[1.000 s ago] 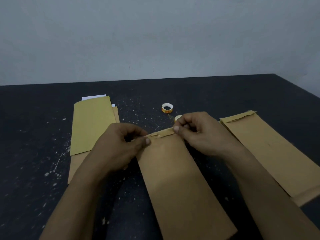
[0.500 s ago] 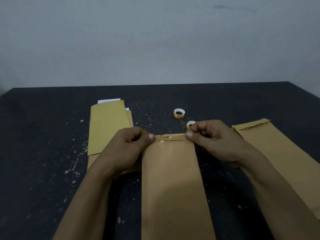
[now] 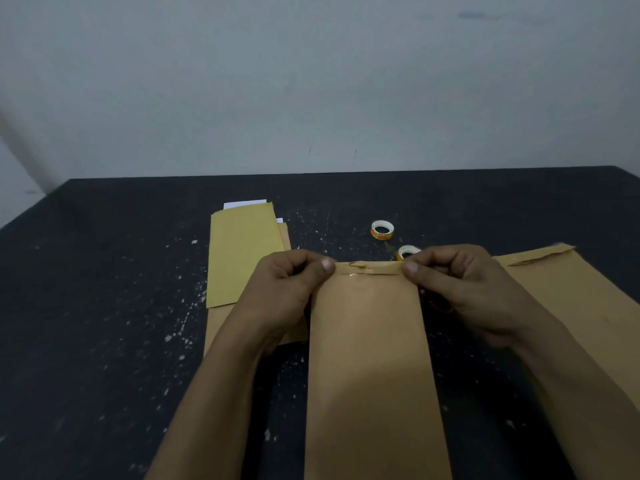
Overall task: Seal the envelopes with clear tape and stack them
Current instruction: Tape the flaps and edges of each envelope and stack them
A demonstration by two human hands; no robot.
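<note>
A long brown envelope [image 3: 370, 368] lies lengthwise in front of me on the black table [image 3: 104, 306]. Its folded flap at the far end carries a glossy strip of clear tape [image 3: 363, 273]. My left hand [image 3: 287, 292] pinches the flap's left corner with the thumb on top. My right hand [image 3: 457, 289] pinches the right corner the same way. A small tape roll [image 3: 382, 230] stands just beyond the envelope, and a second roll [image 3: 407, 252] sits partly hidden behind my right fingers.
A pile of envelopes [image 3: 242, 258] with white paper sticking out lies to the left, partly under my left wrist. Another brown envelope [image 3: 568, 306] lies to the right under my right forearm. Something orange [image 3: 440, 304] shows under my right hand. A pale wall rises behind the table.
The envelope has turned from slanted to straight in front of me. Both hands stay pinched on the flap corners. The view has shifted, so everything sits further right in frame.
</note>
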